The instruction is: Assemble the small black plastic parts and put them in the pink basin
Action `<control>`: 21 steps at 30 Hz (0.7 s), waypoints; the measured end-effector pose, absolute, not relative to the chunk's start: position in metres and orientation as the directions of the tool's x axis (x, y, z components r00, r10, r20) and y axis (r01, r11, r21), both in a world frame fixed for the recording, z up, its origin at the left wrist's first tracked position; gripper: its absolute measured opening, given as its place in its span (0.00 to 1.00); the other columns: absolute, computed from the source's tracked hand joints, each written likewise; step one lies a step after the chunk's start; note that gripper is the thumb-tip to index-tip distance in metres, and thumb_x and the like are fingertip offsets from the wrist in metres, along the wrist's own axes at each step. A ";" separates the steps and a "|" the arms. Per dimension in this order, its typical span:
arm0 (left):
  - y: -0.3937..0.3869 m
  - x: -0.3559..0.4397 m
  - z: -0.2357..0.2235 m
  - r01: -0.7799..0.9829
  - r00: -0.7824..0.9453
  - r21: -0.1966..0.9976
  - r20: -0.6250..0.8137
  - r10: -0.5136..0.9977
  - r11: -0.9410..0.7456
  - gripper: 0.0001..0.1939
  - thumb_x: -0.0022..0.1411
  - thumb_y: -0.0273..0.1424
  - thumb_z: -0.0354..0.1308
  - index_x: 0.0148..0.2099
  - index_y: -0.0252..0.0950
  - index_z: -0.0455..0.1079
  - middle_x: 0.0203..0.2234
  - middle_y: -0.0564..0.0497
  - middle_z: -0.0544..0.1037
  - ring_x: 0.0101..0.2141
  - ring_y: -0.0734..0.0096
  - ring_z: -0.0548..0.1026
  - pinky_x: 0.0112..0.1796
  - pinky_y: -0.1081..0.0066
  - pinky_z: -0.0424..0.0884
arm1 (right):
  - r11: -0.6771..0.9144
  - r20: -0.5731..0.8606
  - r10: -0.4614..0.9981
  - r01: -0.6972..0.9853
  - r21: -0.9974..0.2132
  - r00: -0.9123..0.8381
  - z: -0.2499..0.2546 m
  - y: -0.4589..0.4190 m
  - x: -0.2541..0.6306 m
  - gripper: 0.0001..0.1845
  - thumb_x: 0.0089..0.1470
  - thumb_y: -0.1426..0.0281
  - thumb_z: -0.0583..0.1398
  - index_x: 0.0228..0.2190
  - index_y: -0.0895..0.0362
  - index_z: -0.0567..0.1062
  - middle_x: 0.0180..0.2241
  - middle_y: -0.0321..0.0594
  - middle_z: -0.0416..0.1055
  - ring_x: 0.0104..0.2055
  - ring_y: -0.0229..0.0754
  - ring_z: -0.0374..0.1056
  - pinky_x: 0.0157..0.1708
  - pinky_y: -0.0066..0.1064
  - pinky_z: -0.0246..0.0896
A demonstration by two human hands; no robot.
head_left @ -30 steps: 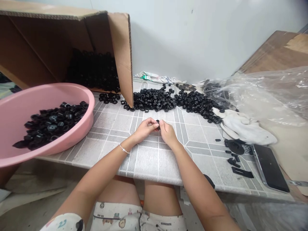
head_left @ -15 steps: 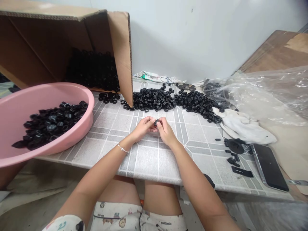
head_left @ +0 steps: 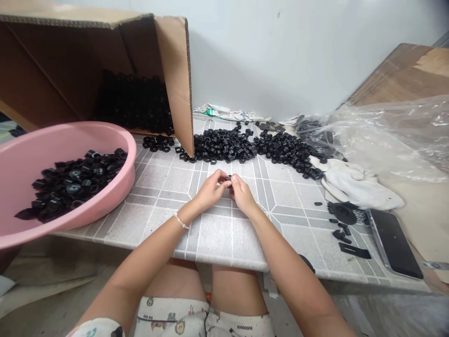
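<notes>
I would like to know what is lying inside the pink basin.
The pink basin holds a heap of small black parts, some showing round faces. The lower pieces and the bottom beneath the heap are covered, so they cannot be seen.

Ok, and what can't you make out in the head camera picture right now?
Head view: exact shape of the small black part, mostly covered by the left hand and right hand.
Head view: single pieces in the black heap, lost in shadow inside the cardboard box.
Head view: far left side of the pink basin, cut off by the picture's left edge.
</notes>
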State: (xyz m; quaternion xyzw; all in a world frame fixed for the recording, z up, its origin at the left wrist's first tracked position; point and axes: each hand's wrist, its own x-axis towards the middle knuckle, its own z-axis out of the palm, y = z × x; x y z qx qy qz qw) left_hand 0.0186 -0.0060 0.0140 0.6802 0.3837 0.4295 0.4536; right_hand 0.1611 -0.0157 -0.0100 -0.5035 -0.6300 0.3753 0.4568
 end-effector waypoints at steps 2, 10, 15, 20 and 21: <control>-0.008 0.018 0.016 0.209 0.347 0.888 0.325 0.880 -0.410 0.10 0.60 0.38 0.57 0.38 0.37 0.67 0.32 0.49 0.71 0.35 0.68 0.69 0.40 0.66 0.66 | 0.171 0.158 0.984 0.182 -0.968 -0.083 -0.011 -0.015 0.159 0.23 0.59 0.48 0.45 0.25 0.51 0.57 0.20 0.32 0.54 0.22 0.38 0.52 0.22 0.31 0.50; 0.015 -0.031 0.058 -0.368 -0.144 0.855 0.335 0.931 -0.364 0.13 0.60 0.39 0.59 0.45 0.41 0.69 0.42 0.48 0.74 0.46 0.66 0.73 0.47 0.64 0.69 | 0.176 0.177 0.983 -0.023 -0.984 -0.045 -0.010 -0.008 0.170 0.21 0.58 0.47 0.47 0.33 0.51 0.64 0.22 0.30 0.57 0.22 0.37 0.56 0.25 0.30 0.55; 0.026 -0.097 0.078 -0.536 -0.371 0.699 0.309 0.876 -0.473 0.15 0.69 0.41 0.43 0.48 0.48 0.70 0.46 0.51 0.75 0.56 0.67 0.67 0.48 0.64 0.71 | 0.220 0.258 0.960 0.272 -0.937 0.110 -0.020 0.000 0.178 0.15 0.57 0.55 0.53 0.29 0.53 0.65 0.23 0.32 0.60 0.26 0.38 0.58 0.30 0.31 0.56; 0.036 -0.099 0.068 -0.588 -0.378 0.696 0.213 0.901 -0.412 0.16 0.68 0.39 0.42 0.46 0.44 0.71 0.45 0.50 0.77 0.50 0.70 0.72 0.45 0.69 0.72 | 0.281 0.376 0.922 0.514 -0.810 0.089 -0.026 0.004 0.180 0.13 0.57 0.63 0.53 0.40 0.54 0.72 0.35 0.41 0.66 0.38 0.45 0.62 0.42 0.39 0.59; 0.039 -0.092 0.063 -0.594 -0.351 0.711 0.192 0.917 -0.376 0.16 0.68 0.40 0.43 0.46 0.42 0.71 0.44 0.49 0.77 0.47 0.70 0.74 0.44 0.69 0.72 | 0.311 0.401 0.915 0.568 -0.762 0.037 -0.027 0.004 0.180 0.15 0.56 0.64 0.54 0.43 0.53 0.72 0.39 0.43 0.66 0.42 0.47 0.62 0.45 0.42 0.58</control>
